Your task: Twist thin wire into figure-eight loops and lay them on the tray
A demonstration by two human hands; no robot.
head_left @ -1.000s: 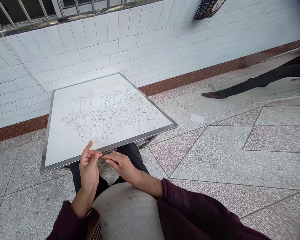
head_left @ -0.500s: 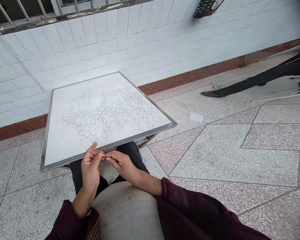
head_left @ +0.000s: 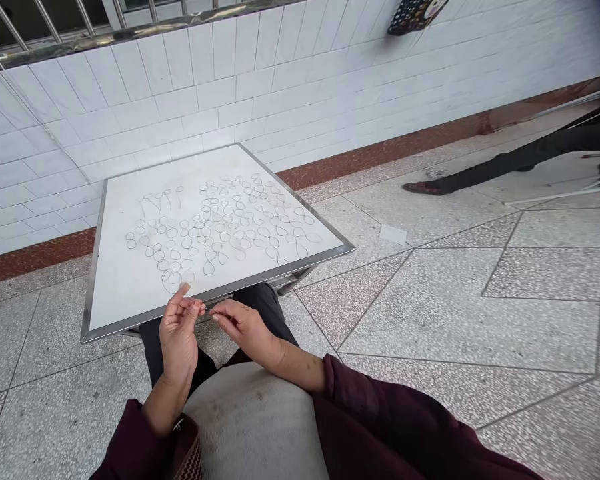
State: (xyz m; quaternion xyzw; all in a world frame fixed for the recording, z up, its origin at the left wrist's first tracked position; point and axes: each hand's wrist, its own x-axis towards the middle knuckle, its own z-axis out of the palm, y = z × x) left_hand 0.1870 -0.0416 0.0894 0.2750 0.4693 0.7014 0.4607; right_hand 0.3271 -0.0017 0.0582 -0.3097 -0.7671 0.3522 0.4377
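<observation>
Head view: the work looks well along, judging by the many thin wire loops [head_left: 223, 212] spread across the white table [head_left: 115, 293], most of them small and rounded, with a few longer-tailed ones lying toward the far left. One piece appears unfinished: a fine dark strand [head_left: 208, 310] stretched between the two hands, just off the table's near edge. The left hand [head_left: 179, 333] has a narrow grip, thumb and finger pinched on one end; the right hand [head_left: 247, 333] pinches the other end just as closely. Fingers hide both ends, and whether the wider loop beside the left fingertips belongs to this strand, I cannot tell. Nor can I tell how many pieces are left.

A tan wrap [head_left: 185, 289] covers one left fingertip, which may dull its feel. The metal rim [head_left: 220, 293] lies just beyond the hands, with loops close behind it, so a low reach could disturb them. Well apart, a white paper [head_left: 393, 234] lies on the floor near another person's shoe [head_left: 423, 189].
</observation>
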